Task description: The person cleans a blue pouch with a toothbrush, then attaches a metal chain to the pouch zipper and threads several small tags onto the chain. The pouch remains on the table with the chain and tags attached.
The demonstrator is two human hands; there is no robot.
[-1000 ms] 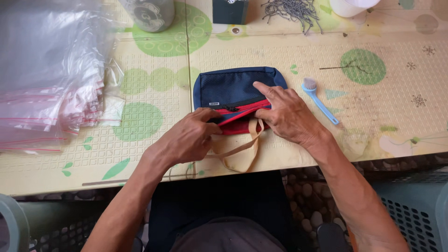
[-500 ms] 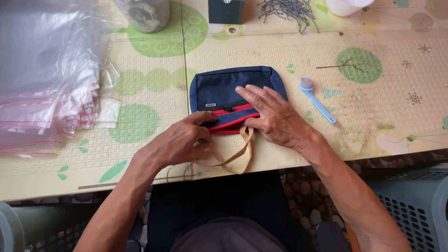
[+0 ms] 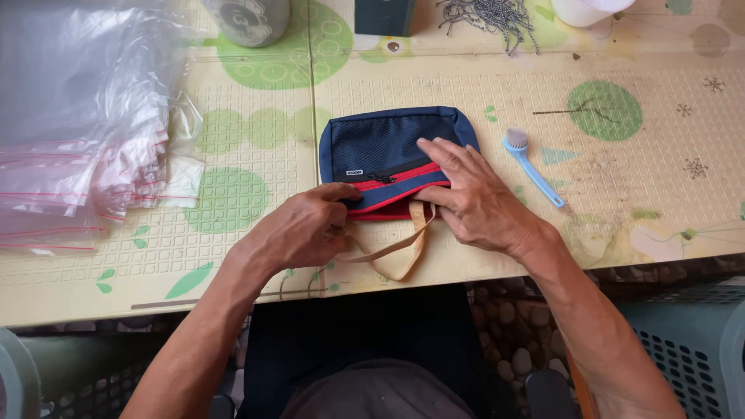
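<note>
1. A small bag is seen lying flat on the table, close to the near edge and right in front of the person.
2. The bag's long side is laid from left to right. Both hands are met at its near edge, so neither hand is far from it.
3. The left hand is closed in a pinch on the bag's near left corner, where the red part shows.
4. The right hand is laid open and flat on the right half of the bag, with the fingers spread. The tan strap is pinched under its thumb.
5. The hands are kept a little apart, with the strap hung in a loop between them, over the table edge.
6. The bag is dark blue with a mesh front, a black zip and red trim.
7. A light blue brush is seen just right of the bag. Clear plastic bags are piled far to the left.
</note>
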